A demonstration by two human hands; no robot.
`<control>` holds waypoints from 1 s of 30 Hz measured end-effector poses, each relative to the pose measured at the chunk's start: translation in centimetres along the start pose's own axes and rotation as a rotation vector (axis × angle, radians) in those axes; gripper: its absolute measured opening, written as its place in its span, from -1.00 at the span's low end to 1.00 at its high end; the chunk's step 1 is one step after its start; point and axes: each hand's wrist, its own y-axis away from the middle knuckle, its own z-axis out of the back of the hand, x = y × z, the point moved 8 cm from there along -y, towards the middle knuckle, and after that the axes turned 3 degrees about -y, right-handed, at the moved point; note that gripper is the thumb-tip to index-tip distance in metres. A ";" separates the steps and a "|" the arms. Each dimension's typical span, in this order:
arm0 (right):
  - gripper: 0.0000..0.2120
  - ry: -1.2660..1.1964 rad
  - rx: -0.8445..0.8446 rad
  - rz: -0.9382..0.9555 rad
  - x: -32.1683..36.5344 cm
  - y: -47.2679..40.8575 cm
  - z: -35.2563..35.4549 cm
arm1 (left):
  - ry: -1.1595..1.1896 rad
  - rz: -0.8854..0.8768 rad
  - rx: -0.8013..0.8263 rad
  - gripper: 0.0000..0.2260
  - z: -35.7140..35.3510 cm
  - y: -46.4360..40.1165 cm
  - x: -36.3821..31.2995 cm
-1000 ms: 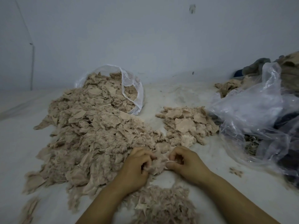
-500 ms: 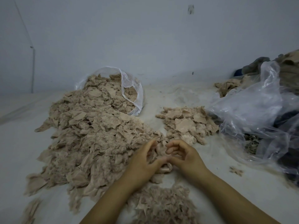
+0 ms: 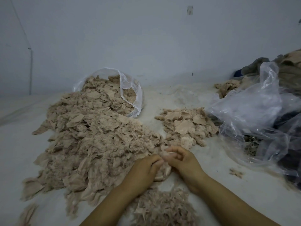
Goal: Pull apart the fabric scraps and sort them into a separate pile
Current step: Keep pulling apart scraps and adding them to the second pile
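A big heap of beige fabric scraps (image 3: 91, 137) spills across the white surface from a clear bag (image 3: 130, 93) at the back. A smaller separate pile of scraps (image 3: 187, 124) lies to its right. Another loose pile (image 3: 164, 209) sits close to me between my forearms. My left hand (image 3: 143, 170) and my right hand (image 3: 184, 162) meet at the heap's near right edge, both with curled fingers holding one clump of scraps (image 3: 162, 170) between them. The right hand's fingertips pinch a thin wisp of fabric.
Crumpled clear plastic bags (image 3: 254, 111) with dark contents fill the right side. Behind them lie more cloth (image 3: 228, 87) and grey material. One stray scrap (image 3: 236, 172) lies on the white surface at right. A pale wall rises right behind.
My left hand's fingers, spread half a second ago, have curled over the clump again. Both hands stay at the same spot at the heap's edge, working the same clump.
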 end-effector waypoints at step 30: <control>-0.62 0.252 0.020 -0.031 0.2 -0.2 -0.1 | 1.097 0.473 -0.113 -0.90 -0.7 -0.3 3.0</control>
